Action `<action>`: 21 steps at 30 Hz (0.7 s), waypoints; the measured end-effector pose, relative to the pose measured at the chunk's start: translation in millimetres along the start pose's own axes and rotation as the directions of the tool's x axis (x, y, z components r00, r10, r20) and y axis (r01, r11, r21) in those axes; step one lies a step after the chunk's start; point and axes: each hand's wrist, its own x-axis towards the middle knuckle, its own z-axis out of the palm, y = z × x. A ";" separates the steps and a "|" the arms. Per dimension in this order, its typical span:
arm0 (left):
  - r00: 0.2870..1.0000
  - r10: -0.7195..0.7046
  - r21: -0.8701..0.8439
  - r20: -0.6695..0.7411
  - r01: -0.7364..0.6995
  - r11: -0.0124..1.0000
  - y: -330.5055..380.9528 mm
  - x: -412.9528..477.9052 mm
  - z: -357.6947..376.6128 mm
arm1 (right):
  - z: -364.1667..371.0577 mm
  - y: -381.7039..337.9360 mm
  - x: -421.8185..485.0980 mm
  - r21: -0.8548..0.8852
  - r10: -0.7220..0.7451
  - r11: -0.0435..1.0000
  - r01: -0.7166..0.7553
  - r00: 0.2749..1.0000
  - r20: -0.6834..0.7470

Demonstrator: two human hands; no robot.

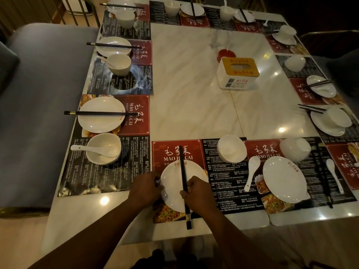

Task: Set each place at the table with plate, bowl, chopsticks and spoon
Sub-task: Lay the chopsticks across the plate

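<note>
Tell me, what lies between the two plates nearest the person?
A white spoon lies on the printed placemat, between the plate carrying chopsticks and the other plate; the head view shows it.

Table (184, 84) middle open, tissue box (238, 72) right of centre

Bench (194, 84): white marble-pattern top, glossy, with a thin seam (236, 113) running across it. Small bright reflections (281, 130) of ceiling lights show on the surface. Room light is dim and warm. Left of the bench: a grey padded seat (42, 94). Top left: a gold-tone metal chair frame (77, 12). Right: a dark chair (330, 41). Floor (23, 239): brown, wood-tone.
</note>
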 end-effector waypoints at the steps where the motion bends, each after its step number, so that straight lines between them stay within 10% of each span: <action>1: 1.000 -0.002 0.000 0.006 0.002 1.000 0.3 0.1 -0.2 | 0.0 0.2 0.0 0.004 0.000 1.000 0.000 1.000 -0.001; 21: 1.000 -0.009 -0.006 0.024 0.010 1.000 0.9 -1.2 -1.9 | 1.8 1.5 1.4 0.002 -0.001 1.000 0.001 1.000 0.001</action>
